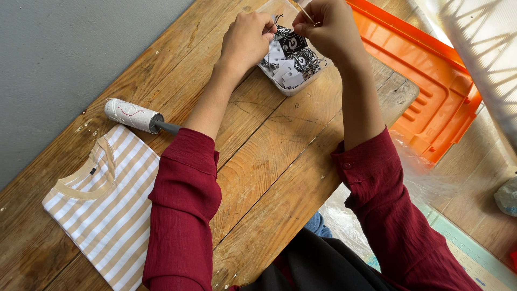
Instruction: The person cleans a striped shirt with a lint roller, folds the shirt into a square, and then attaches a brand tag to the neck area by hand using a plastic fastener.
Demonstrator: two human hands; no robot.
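Both my hands are raised over a small clear plastic tub (pixel 295 87) full of black and white hang tags (pixel 288 67) with dark strings. My left hand (pixel 246 39) pinches the string of a black tag (pixel 292 42) that hangs between the two hands. My right hand (pixel 329 28) is closed beside it, fingers curled around a thin pale strand (pixel 305 12) that sticks up and to the left. Both forearms are bare, with dark red sleeves pushed up to the elbows.
On the wooden table (pixel 280 161), a lint roller (pixel 132 115) lies at the left, and below it a folded beige and white striped shirt (pixel 105 207). An orange plastic crate (pixel 436 91) stands off the table's right edge, with clear plastic sheeting on the floor.
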